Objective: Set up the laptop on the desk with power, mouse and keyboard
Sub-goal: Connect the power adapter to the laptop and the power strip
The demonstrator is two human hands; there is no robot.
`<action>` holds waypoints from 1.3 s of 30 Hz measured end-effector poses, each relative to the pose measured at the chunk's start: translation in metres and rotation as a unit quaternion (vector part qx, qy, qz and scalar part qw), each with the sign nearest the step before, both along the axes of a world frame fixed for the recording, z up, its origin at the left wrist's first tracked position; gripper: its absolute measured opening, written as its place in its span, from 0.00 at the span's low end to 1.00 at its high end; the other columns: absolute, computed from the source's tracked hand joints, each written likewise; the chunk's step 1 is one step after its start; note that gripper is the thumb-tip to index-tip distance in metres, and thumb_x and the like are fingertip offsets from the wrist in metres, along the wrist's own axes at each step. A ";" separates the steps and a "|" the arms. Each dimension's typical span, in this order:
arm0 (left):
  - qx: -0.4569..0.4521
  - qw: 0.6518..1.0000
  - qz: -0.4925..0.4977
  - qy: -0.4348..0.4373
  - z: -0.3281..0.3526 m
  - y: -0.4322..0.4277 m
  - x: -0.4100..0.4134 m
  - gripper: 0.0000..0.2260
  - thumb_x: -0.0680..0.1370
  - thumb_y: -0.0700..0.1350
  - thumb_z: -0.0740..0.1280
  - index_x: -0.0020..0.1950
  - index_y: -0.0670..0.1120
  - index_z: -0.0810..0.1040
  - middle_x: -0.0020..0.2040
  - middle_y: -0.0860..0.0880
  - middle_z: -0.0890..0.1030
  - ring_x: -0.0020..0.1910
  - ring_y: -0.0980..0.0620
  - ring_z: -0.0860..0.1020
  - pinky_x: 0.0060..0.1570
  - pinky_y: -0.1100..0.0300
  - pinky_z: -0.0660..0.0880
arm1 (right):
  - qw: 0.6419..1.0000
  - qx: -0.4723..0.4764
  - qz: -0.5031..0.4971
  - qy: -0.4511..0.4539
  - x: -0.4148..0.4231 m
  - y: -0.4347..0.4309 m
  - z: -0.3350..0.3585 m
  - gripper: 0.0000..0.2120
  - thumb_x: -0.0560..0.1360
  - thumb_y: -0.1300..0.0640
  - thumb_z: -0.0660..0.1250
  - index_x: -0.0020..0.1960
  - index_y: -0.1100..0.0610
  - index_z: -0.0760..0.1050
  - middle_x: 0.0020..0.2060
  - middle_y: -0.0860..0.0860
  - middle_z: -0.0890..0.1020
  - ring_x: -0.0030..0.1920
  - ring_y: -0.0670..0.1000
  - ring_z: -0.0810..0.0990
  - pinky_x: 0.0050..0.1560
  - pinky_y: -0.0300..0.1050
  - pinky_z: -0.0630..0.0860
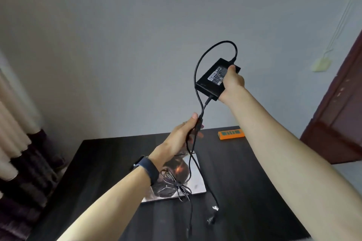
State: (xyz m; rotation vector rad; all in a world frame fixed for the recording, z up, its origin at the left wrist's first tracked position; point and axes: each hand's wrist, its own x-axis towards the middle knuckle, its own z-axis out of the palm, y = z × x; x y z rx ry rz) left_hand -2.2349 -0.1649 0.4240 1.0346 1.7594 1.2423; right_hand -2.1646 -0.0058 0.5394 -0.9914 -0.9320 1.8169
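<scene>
My right hand [233,82] holds a black power adapter brick [212,77] raised high above the desk, label side toward me. Its black cables [197,64] loop over the brick and hang down. My left hand [184,135] grips both cables just below the brick. The loose ends dangle to the desk, where a plug [212,219] lies. A closed silver laptop [194,180] with a dark picture on its lid lies on the dark wooden desk [254,182], partly hidden by my left wrist. A tangle of cable [176,184] rests on the lid.
An orange power strip [231,134] lies at the desk's back edge. A curtain [15,123] hangs on the left. A brown door [340,103] stands at the right, with a wall fitting [321,63] near it. I wear a dark wristband [148,168].
</scene>
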 end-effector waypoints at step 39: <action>-0.364 0.807 0.206 0.417 -0.124 0.143 -0.277 0.09 0.80 0.54 0.64 0.57 0.56 0.81 0.55 0.49 0.83 0.54 0.44 0.80 0.45 0.56 0.73 | 0.951 -0.304 0.026 -0.045 -0.128 0.237 -0.349 0.22 0.79 0.59 0.69 0.71 0.60 0.69 0.56 0.61 0.82 0.49 0.59 0.83 0.45 0.56 0.82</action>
